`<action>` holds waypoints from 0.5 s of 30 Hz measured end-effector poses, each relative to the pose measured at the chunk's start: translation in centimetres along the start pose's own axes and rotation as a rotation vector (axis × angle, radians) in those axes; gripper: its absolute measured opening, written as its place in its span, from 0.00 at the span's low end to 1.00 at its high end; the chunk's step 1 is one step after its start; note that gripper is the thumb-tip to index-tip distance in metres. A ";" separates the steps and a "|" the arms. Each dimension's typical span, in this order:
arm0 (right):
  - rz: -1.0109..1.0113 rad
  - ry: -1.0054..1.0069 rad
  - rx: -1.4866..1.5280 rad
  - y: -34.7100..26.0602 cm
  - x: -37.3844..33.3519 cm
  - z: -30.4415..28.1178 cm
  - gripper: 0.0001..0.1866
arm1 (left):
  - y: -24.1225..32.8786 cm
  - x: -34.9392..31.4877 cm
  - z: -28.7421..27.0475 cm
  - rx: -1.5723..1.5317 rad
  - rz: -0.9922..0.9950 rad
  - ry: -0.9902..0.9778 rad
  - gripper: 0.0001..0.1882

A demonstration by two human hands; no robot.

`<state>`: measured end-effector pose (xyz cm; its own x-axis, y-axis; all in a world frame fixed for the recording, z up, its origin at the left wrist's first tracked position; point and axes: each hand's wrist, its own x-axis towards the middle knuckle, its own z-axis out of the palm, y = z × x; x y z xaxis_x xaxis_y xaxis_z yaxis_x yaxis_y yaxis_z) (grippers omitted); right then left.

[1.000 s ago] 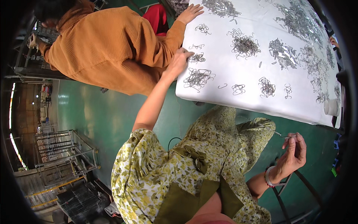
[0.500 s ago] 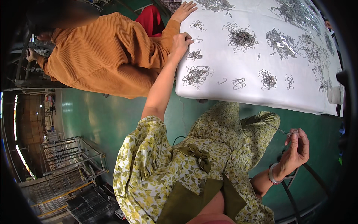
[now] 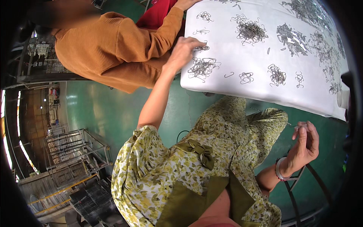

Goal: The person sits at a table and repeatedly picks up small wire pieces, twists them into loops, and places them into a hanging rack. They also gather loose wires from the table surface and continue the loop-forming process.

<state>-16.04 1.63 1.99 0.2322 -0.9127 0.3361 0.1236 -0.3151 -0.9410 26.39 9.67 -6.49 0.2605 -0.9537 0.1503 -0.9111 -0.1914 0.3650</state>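
Observation:
My left hand [image 3: 182,53] reaches over the near-left edge of the white-covered table [image 3: 227,49]. Its index finger is stretched out, and the fingertips touch a small pile of wire hooks [image 3: 204,48], partly covering it. Beside that hand lie a larger heap of hooks [image 3: 204,68] and a few loose hooks [image 3: 201,31]. Out to the right, off the table, my right hand [image 3: 305,145] is raised with thumb and fingers pinched on a thin metal wire piece [image 3: 291,125]. One end of the piece sticks out to the left; the fingers hide the rest.
More hook piles [image 3: 251,32] and heaps of short grey metal strips [image 3: 293,39] cover the table. A person in an orange sleeve [image 3: 109,45] sits close at the left. Metal racks [image 3: 75,151] stand on the green floor behind, and a metal frame [image 3: 297,185] lies below my right hand.
My left hand has moved off the few loose hooks, leaving them on the cloth, and toward me onto the small pile. The view has shifted slightly. My right hand keeps its pinch.

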 end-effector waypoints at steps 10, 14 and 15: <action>0.036 -0.018 0.022 0.5 -0.3 1.5 0.09 | 0.3 -3.2 1.4 -0.004 0.076 -0.062 0.29; 0.068 -0.024 0.045 1.1 -0.3 1.3 0.09 | -0.9 -4.7 1.2 -0.005 -0.082 -0.020 0.21; 0.072 -0.019 0.038 1.2 -0.3 1.2 0.09 | -0.6 -4.2 1.2 -0.005 -0.086 0.041 0.20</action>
<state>-14.82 1.85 0.77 0.2600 -0.9275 0.2685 0.1426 -0.2381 -0.9607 25.43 13.54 -8.46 0.3505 -0.9235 0.1560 -0.8833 -0.2706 0.3828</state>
